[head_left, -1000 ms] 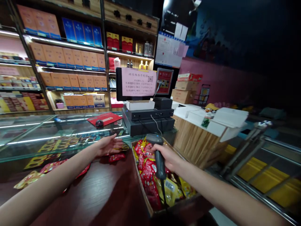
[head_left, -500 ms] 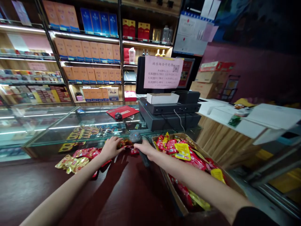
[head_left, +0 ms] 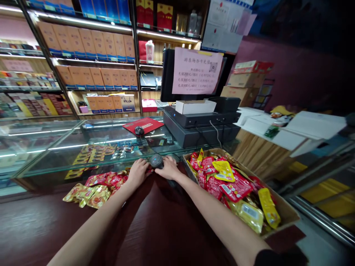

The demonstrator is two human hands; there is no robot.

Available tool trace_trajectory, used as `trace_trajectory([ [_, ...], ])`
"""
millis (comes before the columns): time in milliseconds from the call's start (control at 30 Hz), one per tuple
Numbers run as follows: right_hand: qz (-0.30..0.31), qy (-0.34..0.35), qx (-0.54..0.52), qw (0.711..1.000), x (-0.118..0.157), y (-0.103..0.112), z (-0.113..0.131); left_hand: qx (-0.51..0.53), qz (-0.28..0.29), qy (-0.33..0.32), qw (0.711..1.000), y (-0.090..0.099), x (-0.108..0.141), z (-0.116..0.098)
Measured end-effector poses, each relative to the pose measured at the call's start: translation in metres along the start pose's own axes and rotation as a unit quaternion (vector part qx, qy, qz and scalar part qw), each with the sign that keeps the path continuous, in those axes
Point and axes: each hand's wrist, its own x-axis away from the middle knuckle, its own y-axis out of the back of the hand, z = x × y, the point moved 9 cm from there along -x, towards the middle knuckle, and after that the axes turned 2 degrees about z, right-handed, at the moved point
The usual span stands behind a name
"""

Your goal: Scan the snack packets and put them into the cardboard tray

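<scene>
My right hand [head_left: 169,169] is closed around a black handheld barcode scanner [head_left: 156,161], whose round head faces up; its handle is mostly hidden under the hand. Just left of it, my left hand [head_left: 138,171] bends its fingers down at the back of the dark red table, by the glass counter's edge. A bit of red wrapper shows between its thumb and the scanner, but what the fingers hold is hidden. Red snack packets [head_left: 107,180] lie beside the left wrist, with gold snack packets [head_left: 99,195] nearer the left.
A cardboard box [head_left: 285,218] full of red and yellow packets stands at my right forearm. Behind the hands are the glass counter [head_left: 91,162], a mouse [head_left: 139,130] on a red mat, and a monitor [head_left: 169,79] above a black cash drawer [head_left: 191,136]. Boxed goods line the shelves.
The view has tilted down. My right hand and the scanner have moved slightly left, closer to my left hand. The red packets between the hands are now mostly out of sight.
</scene>
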Motion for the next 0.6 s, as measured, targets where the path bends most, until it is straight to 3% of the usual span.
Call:
trace_trajectory([
  [100, -0.017, -0.019, -0.018, 1.000, 0.008, -0.002, 0.000, 0.037, 0.015, 0.041, 0.998, -0.011, 0.007, 0.008],
  [233, -0.046, 0.009, -0.051, 0.998, 0.030, -0.004, 0.010, 0.089, 0.039, 0.055, 0.994, -0.024, 0.022, 0.005],
  [433, -0.064, 0.041, -0.076, 0.994, 0.077, -0.006, 0.028, 0.161, 0.018, 0.021, 0.986, -0.019, 0.060, -0.022],
  [600, -0.004, 0.091, -0.117, 0.989, 0.134, 0.002, 0.058, 0.192, 0.021, 0.002, 0.981, -0.008, 0.117, -0.051],
])
